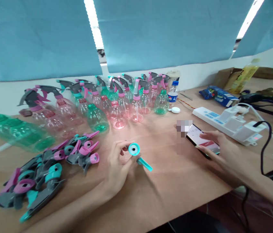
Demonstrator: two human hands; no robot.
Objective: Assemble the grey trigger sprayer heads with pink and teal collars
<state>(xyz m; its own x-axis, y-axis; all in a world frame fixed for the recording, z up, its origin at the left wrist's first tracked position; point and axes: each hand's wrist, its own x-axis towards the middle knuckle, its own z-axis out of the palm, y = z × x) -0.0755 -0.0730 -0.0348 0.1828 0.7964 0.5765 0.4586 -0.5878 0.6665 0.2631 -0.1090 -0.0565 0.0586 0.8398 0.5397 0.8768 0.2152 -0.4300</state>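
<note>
My left hand [117,171] is closed around a grey and turquoise spray trigger head [134,149]. Its round collar faces me, and the turquoise lever sticks out to the lower right. On the right, my right hand [215,147] grips a smartphone [203,137] by its edges, thumb and fingers at its lower right part, screen lit. Left of my left hand lies a heap of loose spray heads [52,174] in grey, pink and turquoise. Behind my left hand stand an open green bottle [97,118] and an open pink bottle [118,115].
Rows of bottles with spray heads [121,97] line the back wall. Green bottles [17,131] lie at the left. A white power strip [223,121] with plugs and cables sits behind the phone. A blue packet [221,95] and a yellow drink bottle [244,76] stand farther back.
</note>
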